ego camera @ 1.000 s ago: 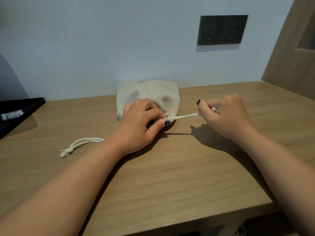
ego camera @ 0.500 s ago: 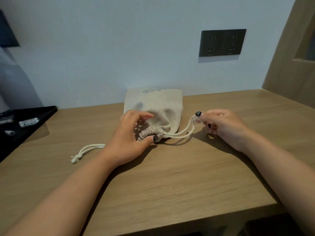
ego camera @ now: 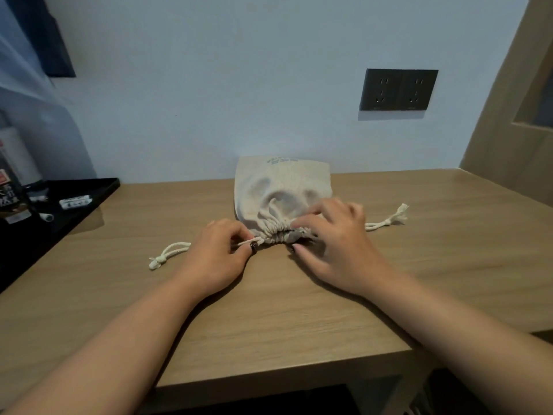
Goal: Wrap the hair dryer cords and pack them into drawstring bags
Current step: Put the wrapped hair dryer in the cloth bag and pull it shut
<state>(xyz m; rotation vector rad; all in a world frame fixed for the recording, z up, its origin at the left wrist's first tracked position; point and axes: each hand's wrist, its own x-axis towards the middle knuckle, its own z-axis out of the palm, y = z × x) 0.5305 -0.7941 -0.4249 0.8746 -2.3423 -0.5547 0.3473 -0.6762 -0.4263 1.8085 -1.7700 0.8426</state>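
Setting: a hotel guest room or similar lodging, judged from its fittings. Built-in wood-laminate surface (ego camera: 269, 319) set against a plain pale wall; dark double power socket (ego camera: 399, 89) mounted above it; matching wood panelling (ego camera: 508, 121) at right. Black amenity tray (ego camera: 74, 202) at the left edge holds small white sachets (ego camera: 74, 202) and a packaged item with a printed label (ego camera: 9, 196), text too blurred to read.

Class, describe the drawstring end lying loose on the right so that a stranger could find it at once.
Start at the dark double wall socket and drop to the light wooden table. Right of the beige cloth drawstring bag lies a white cord end, past the right hand. Unlike the left white cord end, its tip is frayed.
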